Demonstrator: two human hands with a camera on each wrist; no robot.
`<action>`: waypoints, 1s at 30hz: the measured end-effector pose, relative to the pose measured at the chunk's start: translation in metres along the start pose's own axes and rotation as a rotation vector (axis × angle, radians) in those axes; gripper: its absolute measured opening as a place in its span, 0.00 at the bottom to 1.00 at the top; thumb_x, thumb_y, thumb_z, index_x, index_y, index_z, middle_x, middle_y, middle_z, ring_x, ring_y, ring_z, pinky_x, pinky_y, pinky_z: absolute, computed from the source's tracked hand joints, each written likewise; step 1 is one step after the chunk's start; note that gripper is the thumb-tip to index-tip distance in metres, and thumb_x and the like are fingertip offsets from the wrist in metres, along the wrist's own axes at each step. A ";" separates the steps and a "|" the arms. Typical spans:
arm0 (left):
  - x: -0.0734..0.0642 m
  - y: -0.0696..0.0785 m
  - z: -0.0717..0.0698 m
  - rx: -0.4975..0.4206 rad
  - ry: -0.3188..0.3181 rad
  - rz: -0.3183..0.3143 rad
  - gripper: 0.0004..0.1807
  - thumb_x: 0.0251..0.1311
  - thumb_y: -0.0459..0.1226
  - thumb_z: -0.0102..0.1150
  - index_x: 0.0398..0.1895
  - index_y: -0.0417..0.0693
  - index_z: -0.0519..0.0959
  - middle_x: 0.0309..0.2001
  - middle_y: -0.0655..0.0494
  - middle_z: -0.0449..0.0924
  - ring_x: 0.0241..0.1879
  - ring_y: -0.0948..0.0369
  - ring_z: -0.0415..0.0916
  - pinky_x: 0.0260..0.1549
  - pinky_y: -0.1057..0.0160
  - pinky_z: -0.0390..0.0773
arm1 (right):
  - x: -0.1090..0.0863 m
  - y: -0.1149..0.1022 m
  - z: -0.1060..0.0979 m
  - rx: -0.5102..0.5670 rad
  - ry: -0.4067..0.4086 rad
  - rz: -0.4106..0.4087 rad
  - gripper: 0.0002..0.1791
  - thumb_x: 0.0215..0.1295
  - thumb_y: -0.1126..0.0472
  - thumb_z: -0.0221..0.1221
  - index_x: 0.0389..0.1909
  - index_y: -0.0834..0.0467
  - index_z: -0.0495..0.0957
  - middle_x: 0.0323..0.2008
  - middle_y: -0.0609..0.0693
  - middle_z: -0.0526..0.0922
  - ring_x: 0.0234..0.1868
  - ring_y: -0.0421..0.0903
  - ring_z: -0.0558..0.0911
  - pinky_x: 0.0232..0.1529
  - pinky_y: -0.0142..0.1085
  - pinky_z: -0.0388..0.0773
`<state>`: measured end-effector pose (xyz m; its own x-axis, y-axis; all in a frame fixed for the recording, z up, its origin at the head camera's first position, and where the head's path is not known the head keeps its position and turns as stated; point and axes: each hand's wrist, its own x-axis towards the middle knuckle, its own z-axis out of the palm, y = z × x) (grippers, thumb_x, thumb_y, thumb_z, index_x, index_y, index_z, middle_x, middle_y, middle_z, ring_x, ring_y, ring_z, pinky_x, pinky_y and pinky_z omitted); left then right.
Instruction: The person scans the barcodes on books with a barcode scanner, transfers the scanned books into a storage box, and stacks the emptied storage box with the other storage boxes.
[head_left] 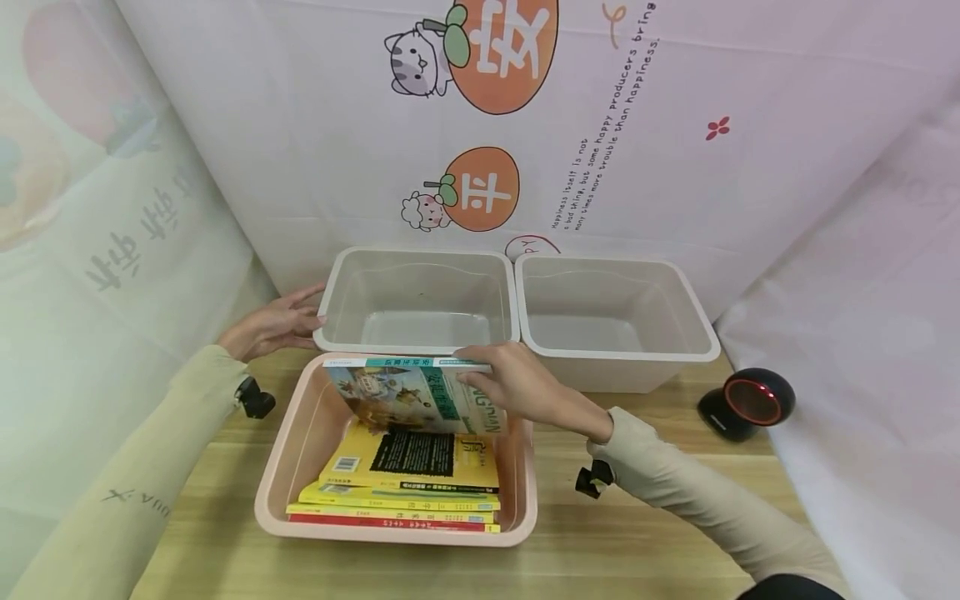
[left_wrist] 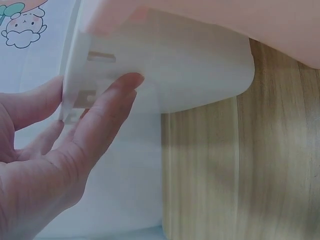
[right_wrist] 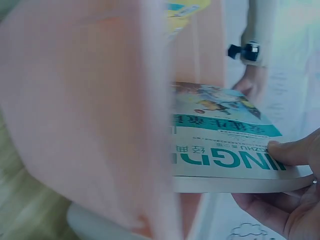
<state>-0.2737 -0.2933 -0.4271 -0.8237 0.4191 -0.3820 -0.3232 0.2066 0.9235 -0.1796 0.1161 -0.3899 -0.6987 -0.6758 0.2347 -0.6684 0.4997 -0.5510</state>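
Observation:
My right hand (head_left: 517, 379) pinches a book (head_left: 408, 396) with a green-and-white cover near the right end of its spine edge. In the right wrist view, the thumb lies on the cover of the book (right_wrist: 225, 135) and the fingers are beneath it. The book stands tilted inside a pink bin (head_left: 272, 475), at its far side. Below it lie several yellow books (head_left: 412, 458) and a red-spined one (head_left: 386, 523). My left hand (head_left: 277, 323) holds the left rim of a grey-white bin (head_left: 416, 350), with a finger along the outer wall (left_wrist: 190, 65).
A second grey-white bin (head_left: 618, 356) stands to the right of the first, both behind the pink bin against the printed white backdrop (head_left: 322, 150). A round black device (head_left: 750, 400) sits at the right on the wooden table (head_left: 600, 517). White sheets hang on both sides.

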 end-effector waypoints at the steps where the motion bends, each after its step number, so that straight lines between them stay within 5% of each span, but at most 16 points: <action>1: 0.000 0.000 0.000 -0.001 -0.002 0.001 0.46 0.81 0.29 0.46 0.86 0.56 0.28 0.82 0.29 0.42 0.52 0.57 0.84 0.54 0.55 0.86 | 0.001 -0.002 -0.003 0.011 0.007 0.006 0.18 0.74 0.63 0.65 0.60 0.65 0.83 0.21 0.47 0.81 0.14 0.31 0.61 0.22 0.27 0.66; 3: -0.001 0.001 0.001 -0.002 -0.004 0.001 0.46 0.81 0.29 0.46 0.86 0.56 0.28 0.82 0.29 0.43 0.52 0.58 0.84 0.54 0.55 0.86 | 0.001 -0.006 -0.010 0.041 0.012 0.009 0.18 0.74 0.63 0.64 0.61 0.65 0.83 0.17 0.45 0.75 0.14 0.31 0.59 0.20 0.27 0.63; 13: 0.002 -0.002 -0.002 -0.032 0.012 -0.009 0.48 0.79 0.26 0.45 0.86 0.58 0.26 0.81 0.27 0.42 0.45 0.63 0.85 0.52 0.57 0.87 | 0.003 -0.017 -0.044 0.081 0.091 -0.039 0.17 0.72 0.66 0.65 0.60 0.65 0.84 0.21 0.51 0.81 0.14 0.32 0.56 0.18 0.28 0.60; 18: 0.002 -0.003 -0.001 -0.033 0.021 -0.008 0.48 0.79 0.25 0.44 0.85 0.56 0.26 0.82 0.27 0.41 0.44 0.63 0.85 0.52 0.56 0.86 | 0.004 -0.022 -0.066 0.046 0.188 -0.078 0.14 0.70 0.69 0.66 0.54 0.65 0.86 0.37 0.55 0.91 0.18 0.34 0.68 0.20 0.27 0.65; 30: 0.000 -0.002 -0.001 -0.012 -0.002 0.014 0.48 0.79 0.27 0.46 0.86 0.55 0.26 0.82 0.27 0.40 0.53 0.58 0.82 0.52 0.57 0.87 | -0.029 -0.029 -0.145 -0.128 0.339 0.040 0.14 0.66 0.69 0.70 0.51 0.57 0.89 0.39 0.52 0.92 0.25 0.41 0.81 0.22 0.25 0.74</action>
<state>-0.2738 -0.2944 -0.4293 -0.8272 0.4239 -0.3690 -0.3169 0.1904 0.9291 -0.1767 0.1999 -0.2645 -0.7558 -0.4467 0.4788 -0.6500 0.6007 -0.4655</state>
